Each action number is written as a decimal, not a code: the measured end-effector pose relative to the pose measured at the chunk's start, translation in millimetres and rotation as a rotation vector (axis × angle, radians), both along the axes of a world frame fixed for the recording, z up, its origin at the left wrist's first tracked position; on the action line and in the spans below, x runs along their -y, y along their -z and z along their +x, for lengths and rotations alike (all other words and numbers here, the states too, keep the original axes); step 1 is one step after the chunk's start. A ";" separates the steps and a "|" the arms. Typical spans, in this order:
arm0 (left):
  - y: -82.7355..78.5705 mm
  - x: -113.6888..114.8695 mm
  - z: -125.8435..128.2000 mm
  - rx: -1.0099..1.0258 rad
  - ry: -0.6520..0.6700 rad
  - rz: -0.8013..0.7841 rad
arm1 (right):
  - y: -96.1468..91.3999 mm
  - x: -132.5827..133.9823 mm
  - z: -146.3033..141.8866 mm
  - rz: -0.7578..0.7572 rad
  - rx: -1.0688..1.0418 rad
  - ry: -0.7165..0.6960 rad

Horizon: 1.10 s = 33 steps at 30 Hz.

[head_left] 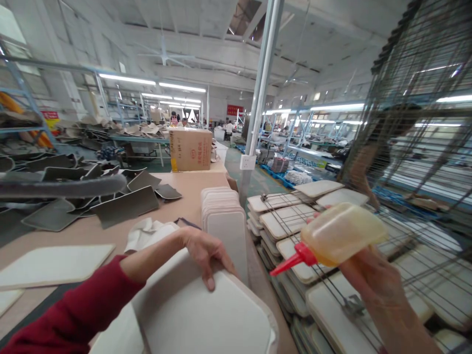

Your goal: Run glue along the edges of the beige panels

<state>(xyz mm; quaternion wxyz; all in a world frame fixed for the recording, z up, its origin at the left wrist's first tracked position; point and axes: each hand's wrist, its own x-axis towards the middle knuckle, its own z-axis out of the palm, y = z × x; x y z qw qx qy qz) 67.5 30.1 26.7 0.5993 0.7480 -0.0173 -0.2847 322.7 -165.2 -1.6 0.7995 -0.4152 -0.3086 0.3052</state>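
Observation:
My left hand (208,253), in a dark red sleeve, grips the far edge of a pale padded panel (206,314) with rounded corners, thumb on its upper face. At the right, my right hand (376,275) is wrapped round a translucent squeeze bottle (342,233) of yellowish liquid. The bottle is tilted, its red nozzle (295,259) pointing down to the left, apart from the panel. Just beyond my left hand, a row of similar panels (225,236) stands on edge. A crumpled white cloth (149,233) lies behind my left forearm.
Grey curved pieces (125,206) are heaped on the table (184,179) at the left, near a flat white panel (55,263). A cardboard box (191,150) stands farther back. Wire racks (424,98) with stacked panels (287,221) fill the right, where a person (379,147) is behind the mesh.

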 end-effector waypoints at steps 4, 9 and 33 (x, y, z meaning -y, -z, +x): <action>-12.7 7.2 4.0 -0.027 0.032 0.024 | -1.7 -1.7 -11.2 0.014 -0.007 -0.298; -20.7 16.3 4.2 -0.011 0.077 0.071 | -0.9 -11.0 -12.4 0.102 0.012 -0.425; -16.2 35.3 -4.5 0.016 0.101 0.002 | -17.6 -9.5 -37.1 -0.055 0.054 -0.520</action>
